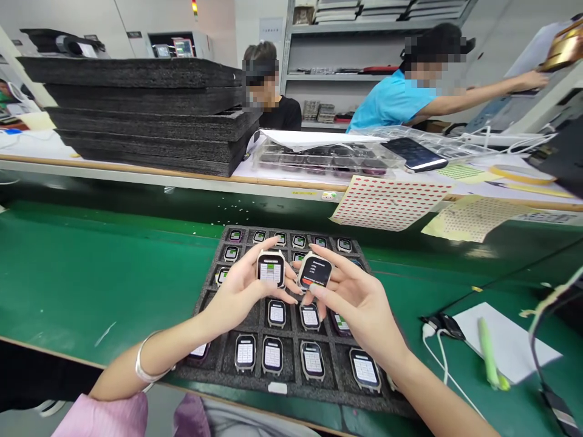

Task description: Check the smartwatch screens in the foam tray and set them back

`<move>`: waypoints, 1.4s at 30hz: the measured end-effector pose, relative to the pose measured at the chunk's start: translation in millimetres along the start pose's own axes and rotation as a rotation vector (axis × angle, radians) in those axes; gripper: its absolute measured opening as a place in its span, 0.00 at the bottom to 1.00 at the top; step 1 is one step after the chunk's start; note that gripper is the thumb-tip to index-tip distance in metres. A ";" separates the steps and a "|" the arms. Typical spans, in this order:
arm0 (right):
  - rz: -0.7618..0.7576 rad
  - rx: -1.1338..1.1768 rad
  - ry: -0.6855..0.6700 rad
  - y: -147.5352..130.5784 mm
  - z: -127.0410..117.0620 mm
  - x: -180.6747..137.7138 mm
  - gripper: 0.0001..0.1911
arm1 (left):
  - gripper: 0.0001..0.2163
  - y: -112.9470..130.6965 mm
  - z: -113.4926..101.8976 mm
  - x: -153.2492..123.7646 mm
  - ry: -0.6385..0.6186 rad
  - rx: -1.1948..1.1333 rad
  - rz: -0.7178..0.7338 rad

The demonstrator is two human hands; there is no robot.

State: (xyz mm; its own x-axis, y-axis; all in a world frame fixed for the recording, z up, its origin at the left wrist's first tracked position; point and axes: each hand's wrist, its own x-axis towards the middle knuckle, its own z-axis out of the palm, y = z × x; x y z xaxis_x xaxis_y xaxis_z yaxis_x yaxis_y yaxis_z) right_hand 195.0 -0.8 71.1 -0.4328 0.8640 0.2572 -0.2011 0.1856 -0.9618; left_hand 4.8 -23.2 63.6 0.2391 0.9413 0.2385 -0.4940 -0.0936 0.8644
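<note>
My left hand (249, 278) is closed around a smartwatch body (271, 270) whose lit screen shows a white grid with a green patch. Beside it, my right hand (353, 285) grips a second strapless smartwatch (315, 271), its screen dark with white text and a red bar; the thumb rests on the lower edge of that screen. Both watches are held above a black foam tray (291, 340). In the tray's compartments lie several more watch bodies, such as one lit watch (312, 359) near the front, most showing white grids. My hands hide part of the tray's middle.
Black foam trays (146, 115) are stacked on the raised shelf, near clear plastic trays (328, 158) and a phone (414, 153). Dotted sticker sheets (392, 203) hang over the shelf edge. At right lie a green pen (488, 352), paper and cables. Two people are behind the shelf.
</note>
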 end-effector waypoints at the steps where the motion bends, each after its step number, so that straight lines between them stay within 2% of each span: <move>1: 0.003 -0.002 0.010 0.6 0.6 0.1 0.26 | 0.28 0.6 0.3 -0.3 -0.009 0.003 0.011; 6: -0.001 0.038 -0.007 4.3 -2.1 1.6 0.25 | 0.31 3.0 3.8 -1.4 0.021 0.077 0.012; 12: -0.004 0.035 0.014 6.5 -5.1 2.5 0.17 | 0.29 3.2 3.6 -1.9 0.044 0.137 0.029; 17: 0.004 -0.009 0.041 7.8 -1.9 1.9 0.16 | 0.24 1.4 -0.5 -1.8 0.003 0.121 0.035; 20: 0.011 0.008 0.009 8.2 -2.2 1.5 0.15 | 0.20 1.3 -0.4 -0.4 0.026 0.129 0.027; 23: 0.015 0.048 -0.037 7.7 -3.4 0.6 0.18 | 0.17 1.4 0.2 1.8 0.064 0.155 0.015; 26: 0.027 0.076 -0.090 6.5 -2.3 -1.0 0.25 | 0.17 0.5 -1.4 3.3 0.070 0.148 0.023; 28: 0.039 0.077 -0.099 5.9 0.1 -1.9 0.27 | 0.20 0.0 -3.1 3.1 0.054 0.115 0.040; 35: 0.061 0.002 -0.043 5.0 6.2 -3.3 0.25 | 0.30 3.6 -3.1 -4.2 0.009 0.107 0.017; 42: 0.147 -0.038 -0.205 19.0 10.3 1.3 0.31 | 0.29 0.0 -21.4 -20.2 0.041 0.144 -0.019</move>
State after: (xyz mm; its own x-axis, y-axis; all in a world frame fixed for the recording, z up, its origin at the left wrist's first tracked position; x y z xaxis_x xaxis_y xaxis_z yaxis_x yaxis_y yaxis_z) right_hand 181.6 -0.9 54.1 -0.6251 0.7706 0.1244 -0.0916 0.0859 -0.9921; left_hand -17.9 -35.3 49.3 0.2116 0.9555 0.2054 -0.3642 -0.1179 0.9238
